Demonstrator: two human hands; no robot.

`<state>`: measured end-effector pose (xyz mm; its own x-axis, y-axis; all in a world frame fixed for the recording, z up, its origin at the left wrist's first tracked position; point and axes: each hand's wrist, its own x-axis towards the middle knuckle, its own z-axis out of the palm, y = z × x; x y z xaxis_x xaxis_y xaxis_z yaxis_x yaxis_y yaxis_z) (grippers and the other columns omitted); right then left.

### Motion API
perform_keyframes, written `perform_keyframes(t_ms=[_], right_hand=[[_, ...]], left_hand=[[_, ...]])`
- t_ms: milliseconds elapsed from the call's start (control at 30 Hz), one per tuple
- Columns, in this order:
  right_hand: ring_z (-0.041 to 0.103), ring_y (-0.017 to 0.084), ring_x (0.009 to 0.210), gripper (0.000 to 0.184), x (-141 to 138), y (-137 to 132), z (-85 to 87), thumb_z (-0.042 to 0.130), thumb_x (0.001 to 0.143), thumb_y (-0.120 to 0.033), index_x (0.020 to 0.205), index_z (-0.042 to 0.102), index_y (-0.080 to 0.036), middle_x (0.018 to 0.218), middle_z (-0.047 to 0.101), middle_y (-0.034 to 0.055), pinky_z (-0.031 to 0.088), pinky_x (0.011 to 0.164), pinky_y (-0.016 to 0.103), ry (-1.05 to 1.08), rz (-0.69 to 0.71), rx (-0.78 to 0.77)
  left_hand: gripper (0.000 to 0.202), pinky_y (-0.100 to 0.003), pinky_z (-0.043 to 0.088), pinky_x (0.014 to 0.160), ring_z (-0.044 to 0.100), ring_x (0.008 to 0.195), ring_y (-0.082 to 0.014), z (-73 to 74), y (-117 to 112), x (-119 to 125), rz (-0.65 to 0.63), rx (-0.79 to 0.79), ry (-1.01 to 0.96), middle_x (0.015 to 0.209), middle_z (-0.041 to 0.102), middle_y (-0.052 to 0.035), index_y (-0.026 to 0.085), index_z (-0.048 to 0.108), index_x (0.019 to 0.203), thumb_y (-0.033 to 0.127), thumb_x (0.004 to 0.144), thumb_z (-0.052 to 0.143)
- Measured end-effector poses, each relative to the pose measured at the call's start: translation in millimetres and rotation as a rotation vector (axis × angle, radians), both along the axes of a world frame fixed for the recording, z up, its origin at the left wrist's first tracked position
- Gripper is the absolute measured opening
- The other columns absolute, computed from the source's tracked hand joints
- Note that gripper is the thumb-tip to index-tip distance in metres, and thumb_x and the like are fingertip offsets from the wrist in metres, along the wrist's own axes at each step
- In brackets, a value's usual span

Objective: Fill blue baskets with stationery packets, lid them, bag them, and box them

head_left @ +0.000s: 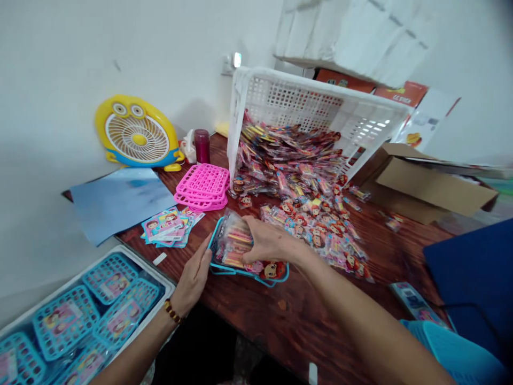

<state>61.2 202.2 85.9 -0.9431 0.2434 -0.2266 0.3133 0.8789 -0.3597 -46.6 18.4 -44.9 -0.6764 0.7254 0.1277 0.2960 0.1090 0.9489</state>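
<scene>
A small blue plastic basket point(276, 278) lies on the brown wooden table point(280, 321), filled with clear packets of colourful sticks and a cartoon doll head point(236, 243). My right hand point(270, 240) presses down on those packets with its fingers curled over them. At the basket's left edge rests my left hand point(194, 278), fingers stretched along its side. A white crate point(308, 101) lies tipped on its side behind, spilling a heap of the same packets point(304, 182) over the table.
Pink basket lids point(202, 187) are stacked left of the heap, with printed cards point(168, 227) in front. A white tray point(160, 278) at lower left holds several filled blue baskets point(108, 278). A yellow fan point(136, 133), a cardboard box point(433, 187) and a blue chair point(473, 267) stand around.
</scene>
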Motion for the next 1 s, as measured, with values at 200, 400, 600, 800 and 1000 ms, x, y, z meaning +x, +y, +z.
perform_keyframes(t_ms=[200,400,600,800,1000], right_hand=[[0.06,0.032,0.106,0.078,-10,-1,-12.9,0.072,0.064,-0.053,0.128,0.044,-0.017,0.121,0.061,0.0148,0.047,0.084,0.041,-0.069,0.005,0.025],[0.039,0.041,0.132,0.109,-9,-6,-19.8,0.073,0.061,-0.069,0.145,0.032,-0.012,0.146,0.037,0.0241,0.036,0.104,0.054,-0.097,0.036,0.079],[0.036,0.036,0.135,0.098,21,8,-2.1,0.067,0.073,-0.066,0.149,0.029,-0.014,0.148,0.038,0.0197,0.032,0.108,0.053,-0.011,0.052,0.029],[0.038,0.035,0.135,0.093,42,17,-12.2,0.069,0.075,-0.062,0.148,0.032,-0.018,0.146,0.042,0.018,0.029,0.108,0.053,0.037,0.022,0.071],[0.048,0.034,0.126,0.086,26,5,-37.5,0.056,0.079,-0.071,0.144,0.038,-0.018,0.139,0.052,0.0165,0.026,0.109,0.056,0.212,-0.018,0.259]], left_hand=[[0.059,-0.043,0.023,0.121,0.035,0.142,-0.0223,-3.3,-3,-2,0.025,-0.065,0.003,0.152,0.042,-0.0062,0.02,0.038,0.147,0.051,0.097,0.033],[0.056,-0.048,0.027,0.118,0.037,0.139,-0.0256,16.1,-7,-2,0.157,0.026,0.453,0.148,0.044,-0.0084,0.026,0.036,0.146,0.04,0.094,0.05],[0.047,-0.05,0.031,0.113,0.036,0.138,-0.0286,50.9,4,-2,-0.105,0.043,0.842,0.138,0.054,-0.0079,0.029,0.048,0.137,0.033,0.092,0.056],[0.044,-0.055,0.018,0.117,0.042,0.135,-0.0272,60.2,17,-10,-0.274,-0.118,0.995,0.137,0.057,-0.0086,0.024,0.051,0.134,0.039,0.093,0.054],[0.058,-0.055,0.015,0.116,0.043,0.134,-0.0279,62.9,15,-20,-0.255,-0.191,1.044,0.143,0.052,-0.011,0.023,0.047,0.137,0.053,0.089,0.056]])
